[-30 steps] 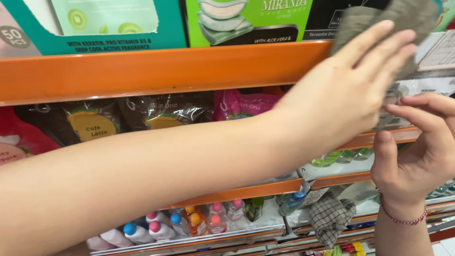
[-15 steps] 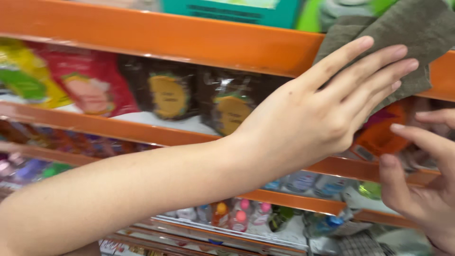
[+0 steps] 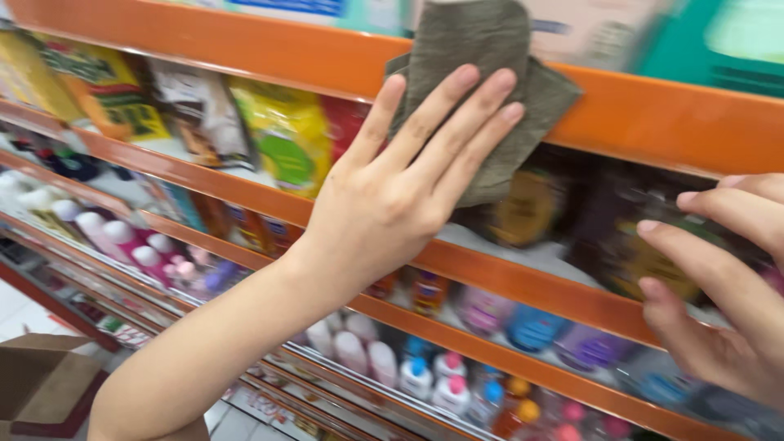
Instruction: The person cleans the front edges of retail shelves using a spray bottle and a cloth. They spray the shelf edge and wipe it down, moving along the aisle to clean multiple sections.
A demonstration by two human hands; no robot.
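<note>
The left hand (image 3: 392, 196) presses a grey-green cloth (image 3: 482, 90) flat-fingered against the orange shelf edge (image 3: 670, 122) — the right hand (image 3: 727, 286) hovers with its grip spread.

Left hand (image 3: 404, 184) flat, fingers spread; right hand (image 3: 723, 290) open, fingers loosely curled.

Single head-worn view, close range. Faces orange shelf (image 3: 245, 49) front at a tilt, looking slightly down along lower tiers toward floor at lower left. No second view.
</note>
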